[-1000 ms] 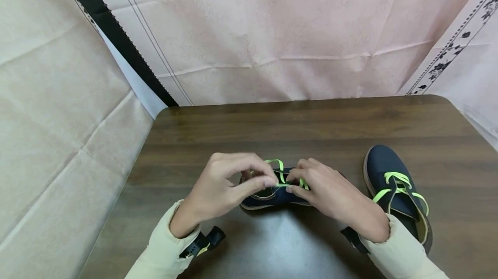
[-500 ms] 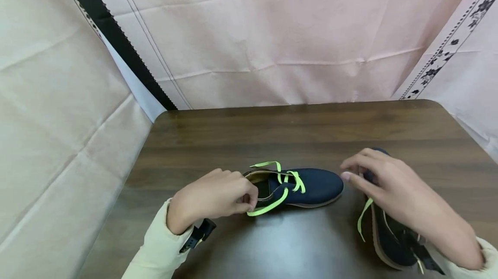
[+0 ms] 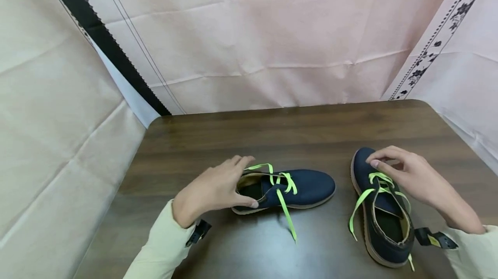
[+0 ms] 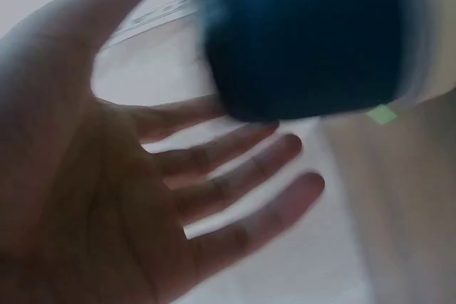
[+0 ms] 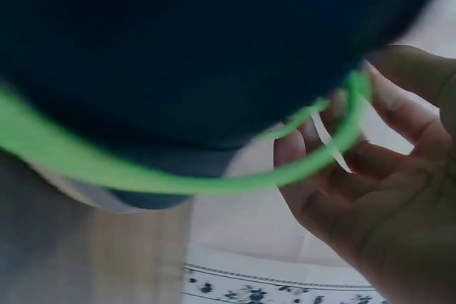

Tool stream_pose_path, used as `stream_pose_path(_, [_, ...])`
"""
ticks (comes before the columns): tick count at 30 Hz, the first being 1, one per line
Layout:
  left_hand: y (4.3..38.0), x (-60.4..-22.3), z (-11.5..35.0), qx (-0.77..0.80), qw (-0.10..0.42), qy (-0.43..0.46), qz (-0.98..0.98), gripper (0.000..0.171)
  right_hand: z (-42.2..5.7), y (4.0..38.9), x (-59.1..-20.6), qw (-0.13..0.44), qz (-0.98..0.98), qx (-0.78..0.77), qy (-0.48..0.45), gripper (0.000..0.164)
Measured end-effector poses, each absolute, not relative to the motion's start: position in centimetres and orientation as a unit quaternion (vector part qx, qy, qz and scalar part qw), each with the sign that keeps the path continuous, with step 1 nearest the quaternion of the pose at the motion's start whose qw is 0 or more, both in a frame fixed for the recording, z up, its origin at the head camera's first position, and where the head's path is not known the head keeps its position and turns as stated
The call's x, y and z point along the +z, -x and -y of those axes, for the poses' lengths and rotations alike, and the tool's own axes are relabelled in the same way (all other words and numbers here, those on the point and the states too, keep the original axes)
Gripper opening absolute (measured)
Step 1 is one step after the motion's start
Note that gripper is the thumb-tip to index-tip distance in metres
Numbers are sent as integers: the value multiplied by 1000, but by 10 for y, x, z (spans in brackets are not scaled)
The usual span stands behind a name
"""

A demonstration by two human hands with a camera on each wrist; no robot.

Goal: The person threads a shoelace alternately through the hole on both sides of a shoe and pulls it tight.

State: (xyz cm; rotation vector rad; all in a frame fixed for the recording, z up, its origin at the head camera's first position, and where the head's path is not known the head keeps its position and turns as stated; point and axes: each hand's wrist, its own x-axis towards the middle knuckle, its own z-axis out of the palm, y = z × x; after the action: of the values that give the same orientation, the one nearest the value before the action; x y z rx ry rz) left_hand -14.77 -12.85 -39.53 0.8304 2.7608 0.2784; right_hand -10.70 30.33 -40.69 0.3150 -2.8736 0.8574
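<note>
A navy shoe [image 3: 313, 186] with bright green laces lies toe-right near the table's middle. At its heel end is my left hand [image 3: 215, 188], fingers extended and thumb spread along the near side; the left wrist view shows the straight fingers around the dark blue heel [image 4: 306, 40]. One lace end [image 3: 286, 216] hangs over the near side onto the table. A matching navy shoe [image 3: 362, 168] stands at the right, toe pointing away. Over its toe and laces my right hand [image 3: 412, 175] hovers, loosely bent. In the right wrist view a green lace loop [image 5: 235, 184] passes before the fingers.
Both shoes are on a brown wooden table [image 3: 218, 136] with rounded far corners. Pale cloth [image 3: 249, 41] hangs behind it, with a black strip at left and a flowered border at right. Another loose lace [image 3: 357, 210] trails left from the right shoe.
Both hands were on the middle shoe's green lace. My right hand has moved to the right shoe; my left has let go of the lace and spread its fingers at the heel.
</note>
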Motion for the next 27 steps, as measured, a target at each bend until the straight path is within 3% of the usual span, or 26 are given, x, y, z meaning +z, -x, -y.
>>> stream_pose_path(3, [151,-410,119,121,157,-293,-935,105,-311,108,-416,59,948,299,-86,14])
stream_pose_path(5, [149,-417,112,109,153,-299,-936,107,-315,110,-421,62,946,308,-82,15])
stream_pose_path(9, [144,-429,103,60,85,-302,-948,104,-320,117,-429,57,941,323,-80,18])
stream_pose_path(14, [147,-437,103,40,12,-293,-955,91,-322,128,-436,8,935,345,-76,31])
stream_pose_path(21, [178,-440,105,90,-18,-288,-953,88,-323,141,-439,-61,937,341,-43,62])
stream_pose_path(27, [197,-449,105,140,-30,-240,-960,86,-328,154,-444,-82,944,316,-39,72])
